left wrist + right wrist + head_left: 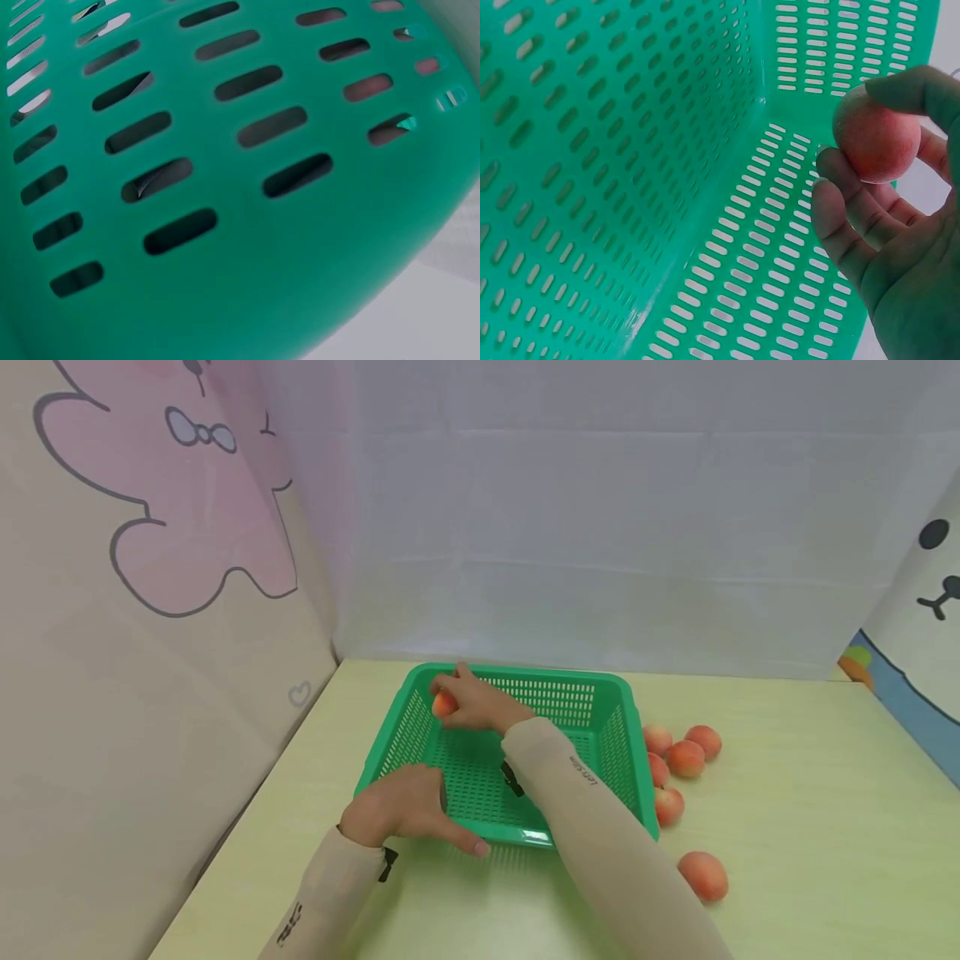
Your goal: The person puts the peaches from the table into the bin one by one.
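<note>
A green plastic basket (pixel 480 833) with slotted walls stands on the table. My right hand (pixel 474 700) reaches into its far left corner and holds a peach (pixel 877 135) between thumb and fingers. In the right wrist view that peach is above the slotted floor, near the corner of the walls. My left hand (pixel 405 803) grips the basket at its near left corner, thumb stretched along the front rim. Skin shows through slots of the basket wall (pixel 225 225) in the left wrist view; most of that hand is hidden there.
Several peaches (pixel 686 759) lie on the pale table (pixel 795 827) along the basket's right side. One more peach (pixel 703 876) sits nearer the front, beside my right forearm. A white curtain (pixel 585 552) hangs behind the table, and a printed cloth (pixel 202 527) hangs at left.
</note>
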A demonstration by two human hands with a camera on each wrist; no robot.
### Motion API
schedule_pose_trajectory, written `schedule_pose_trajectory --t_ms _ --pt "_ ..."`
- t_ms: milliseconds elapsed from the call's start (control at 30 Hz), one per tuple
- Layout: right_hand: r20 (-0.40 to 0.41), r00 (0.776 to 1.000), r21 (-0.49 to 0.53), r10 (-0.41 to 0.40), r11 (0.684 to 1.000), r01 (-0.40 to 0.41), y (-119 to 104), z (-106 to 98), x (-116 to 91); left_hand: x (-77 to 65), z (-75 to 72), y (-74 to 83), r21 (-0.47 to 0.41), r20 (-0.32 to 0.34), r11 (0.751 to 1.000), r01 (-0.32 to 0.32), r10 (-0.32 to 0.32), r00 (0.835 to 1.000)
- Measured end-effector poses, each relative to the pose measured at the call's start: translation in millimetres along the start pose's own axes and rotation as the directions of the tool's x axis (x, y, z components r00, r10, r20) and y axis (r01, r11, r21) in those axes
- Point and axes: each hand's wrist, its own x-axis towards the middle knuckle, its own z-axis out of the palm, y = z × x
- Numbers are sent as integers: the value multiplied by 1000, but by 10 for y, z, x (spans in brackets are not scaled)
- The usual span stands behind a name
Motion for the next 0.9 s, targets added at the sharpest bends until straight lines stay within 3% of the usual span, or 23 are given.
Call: schedule_pose_trajectory --t_ms 533,900 --pt "18 1000 -152 -3 988 6 16 41 20 -19 -10 13 -2 -3 1000 -4 4 1000" --pt "29 1000 -162 7 987 -2 18 64 9 -19 -1 8 10 -16 1000 -14 15 1000"
